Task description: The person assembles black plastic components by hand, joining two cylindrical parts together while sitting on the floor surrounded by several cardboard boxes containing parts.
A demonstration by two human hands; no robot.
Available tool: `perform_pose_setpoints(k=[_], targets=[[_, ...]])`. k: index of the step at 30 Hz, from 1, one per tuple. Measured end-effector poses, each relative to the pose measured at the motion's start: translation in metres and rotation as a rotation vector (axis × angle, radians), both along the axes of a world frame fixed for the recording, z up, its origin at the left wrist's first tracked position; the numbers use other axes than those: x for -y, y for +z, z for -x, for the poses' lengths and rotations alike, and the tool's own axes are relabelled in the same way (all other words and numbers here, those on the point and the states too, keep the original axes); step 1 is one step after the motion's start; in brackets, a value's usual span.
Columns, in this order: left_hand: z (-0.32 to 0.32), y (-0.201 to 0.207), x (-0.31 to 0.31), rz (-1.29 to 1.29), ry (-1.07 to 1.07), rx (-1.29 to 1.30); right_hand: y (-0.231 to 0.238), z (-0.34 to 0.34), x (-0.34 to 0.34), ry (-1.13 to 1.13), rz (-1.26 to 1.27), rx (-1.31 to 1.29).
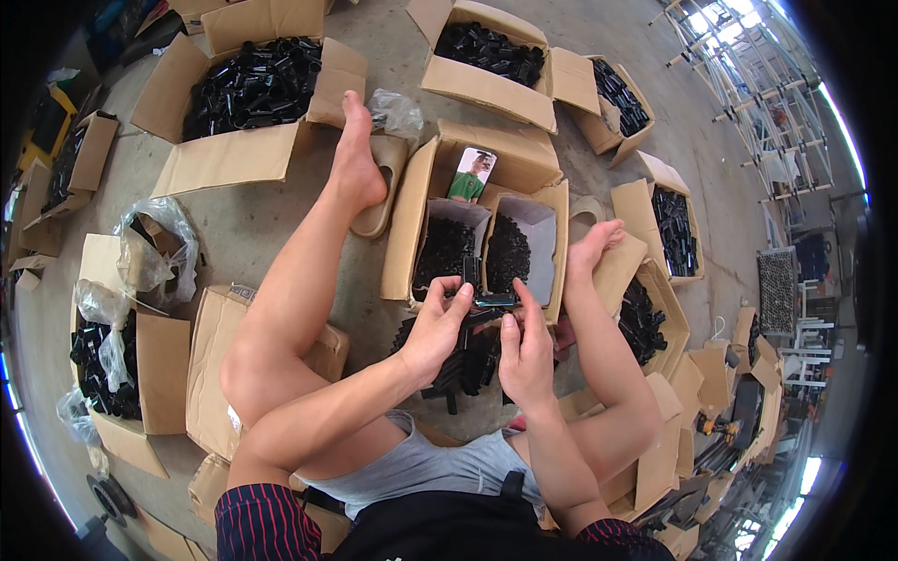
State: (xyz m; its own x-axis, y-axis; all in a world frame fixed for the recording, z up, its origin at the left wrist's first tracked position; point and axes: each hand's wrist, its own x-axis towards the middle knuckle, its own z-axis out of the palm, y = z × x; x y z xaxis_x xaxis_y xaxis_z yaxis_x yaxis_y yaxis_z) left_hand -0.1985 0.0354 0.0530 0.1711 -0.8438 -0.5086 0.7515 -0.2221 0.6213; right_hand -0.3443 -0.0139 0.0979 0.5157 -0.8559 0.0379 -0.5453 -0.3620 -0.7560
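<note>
In front of me, my left hand (434, 335) pinches a small black plastic part (470, 269) between thumb and fingers. My right hand (526, 363) is closed at the lower end of the black piece, its thumb and forefinger by a glossy dark section (496, 300). Just beyond both hands, an open cardboard box (400, 238) holds two grey bins. The left bin contains small black pieces (444, 248); more small black pieces (507, 248) fill part of the right bin. Beneath my hands lies a pile of larger black parts (472, 365), partly covered by my fingers.
A phone (470, 175) leans upright inside the box behind the bins. Open cartons of black parts stand around me, including a large carton (224, 157) at far left and another carton (491, 98) ahead. A sandal (382, 187) lies beside my left foot. Metal racks (762, 103) stand far right.
</note>
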Motion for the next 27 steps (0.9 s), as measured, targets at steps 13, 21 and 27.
perform_pose_setpoints(k=[13,21,27], targets=[[0.001,-0.009,0.002,-0.033,0.028,0.166,-0.001,0.004,0.008,-0.147,-0.639,0.236],[0.0,-0.001,0.001,-0.014,0.015,-0.08,-0.018,0.01,0.005,-0.125,-0.71,0.306],[0.008,-0.019,0.002,-0.002,0.086,0.02,0.003,-0.008,-0.007,-0.123,-0.567,0.071]])
